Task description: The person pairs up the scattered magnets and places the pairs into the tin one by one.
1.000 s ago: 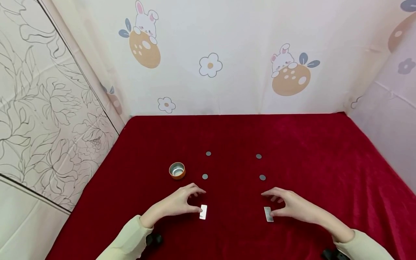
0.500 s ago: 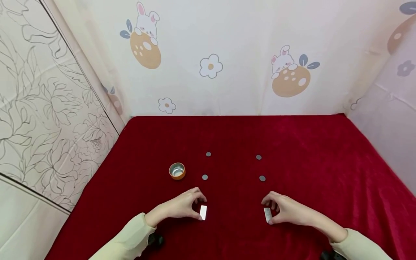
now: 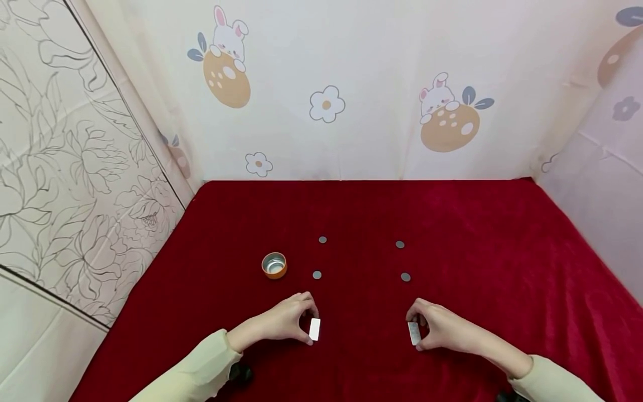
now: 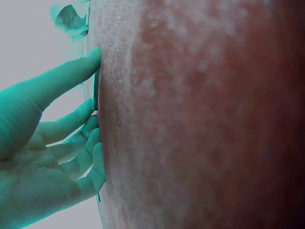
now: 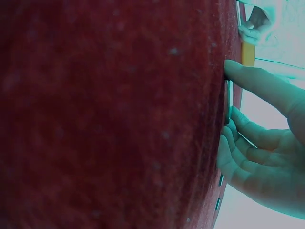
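Plates [image 3: 315,329] [image 3: 414,333], two: my left hand [image 3: 291,319] pinched one by its ends, my right hand [image 3: 444,329] the other. Flatness close to the cloth [image 3: 361,301] probably dictated that hold.

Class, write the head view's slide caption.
Left hand and right hand pinch silvery plates on red cloth, four discs and a bowl beyond.

Hidden, cropped and unresolved items
Head view: frame edges crop left cream fabric sleeve [image 3: 193,375] at 7 o'clock, right cream fabric sleeve [image 3: 552,382] at 4 and tan printed fruit [image 3: 622,48] at 2; four flat grey discs [image 3: 405,277] are too small for surface detail. Left wrist view: silver rectangular plate [image 4: 96,90] at 10 o'clock appears edge-on, face hidden; red plush cloth [image 4: 205,119] blurred.
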### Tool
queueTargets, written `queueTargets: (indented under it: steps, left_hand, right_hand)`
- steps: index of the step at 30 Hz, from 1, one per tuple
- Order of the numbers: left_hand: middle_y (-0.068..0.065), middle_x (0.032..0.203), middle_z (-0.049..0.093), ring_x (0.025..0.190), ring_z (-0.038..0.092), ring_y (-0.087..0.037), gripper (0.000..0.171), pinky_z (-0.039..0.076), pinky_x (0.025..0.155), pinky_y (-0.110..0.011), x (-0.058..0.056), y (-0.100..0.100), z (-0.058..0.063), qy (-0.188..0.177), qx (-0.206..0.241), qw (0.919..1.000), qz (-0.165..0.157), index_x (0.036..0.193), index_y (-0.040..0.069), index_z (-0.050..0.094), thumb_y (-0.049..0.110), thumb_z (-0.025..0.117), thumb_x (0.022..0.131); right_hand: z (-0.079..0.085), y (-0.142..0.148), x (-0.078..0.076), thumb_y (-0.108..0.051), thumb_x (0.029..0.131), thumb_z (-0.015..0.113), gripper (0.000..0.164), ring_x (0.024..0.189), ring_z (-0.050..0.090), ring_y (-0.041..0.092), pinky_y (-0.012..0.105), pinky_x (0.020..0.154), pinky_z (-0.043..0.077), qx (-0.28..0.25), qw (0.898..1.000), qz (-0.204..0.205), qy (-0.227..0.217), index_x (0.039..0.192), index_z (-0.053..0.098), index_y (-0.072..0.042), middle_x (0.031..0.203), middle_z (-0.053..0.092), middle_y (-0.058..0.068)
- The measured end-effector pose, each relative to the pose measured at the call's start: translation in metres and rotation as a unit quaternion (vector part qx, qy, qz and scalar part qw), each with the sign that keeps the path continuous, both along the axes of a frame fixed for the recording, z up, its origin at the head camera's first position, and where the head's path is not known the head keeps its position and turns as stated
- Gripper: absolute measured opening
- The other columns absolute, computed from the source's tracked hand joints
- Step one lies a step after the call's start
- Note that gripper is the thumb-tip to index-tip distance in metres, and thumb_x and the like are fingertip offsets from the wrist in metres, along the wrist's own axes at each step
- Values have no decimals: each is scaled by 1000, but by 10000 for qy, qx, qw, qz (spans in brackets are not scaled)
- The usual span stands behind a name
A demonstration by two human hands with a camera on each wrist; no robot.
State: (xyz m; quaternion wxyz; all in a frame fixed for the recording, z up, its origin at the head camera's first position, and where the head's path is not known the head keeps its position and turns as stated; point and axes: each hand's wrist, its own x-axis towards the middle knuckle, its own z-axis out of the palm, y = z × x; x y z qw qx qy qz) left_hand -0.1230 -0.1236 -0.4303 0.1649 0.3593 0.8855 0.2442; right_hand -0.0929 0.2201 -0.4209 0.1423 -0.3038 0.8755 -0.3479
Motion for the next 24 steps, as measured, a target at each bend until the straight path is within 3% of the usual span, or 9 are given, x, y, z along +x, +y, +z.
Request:
queueTargets:
  steps: [8,24]
  left_hand:
    - [10,83,46,76,40,-2,35,39,66,-14,2,4,-1,129,-80,9998,-98,90,10,59,23,77,64]
    - [9,84,47,77,40,-1,34,38,67,-12,0,25,0,395,-319,9982,-313,93,11,60,25,75,66]
  right_hand:
    - [3,-3,3,-1,59,66,30,65,43,1,18,56,39,316,9992,-158,187,84,53,-11,78,45,-8]
    - [3,-24,4,-2,61,67,28,63,41,1,18,55,38,364,9985,-328,248,84,55,-10,79,44,-8]
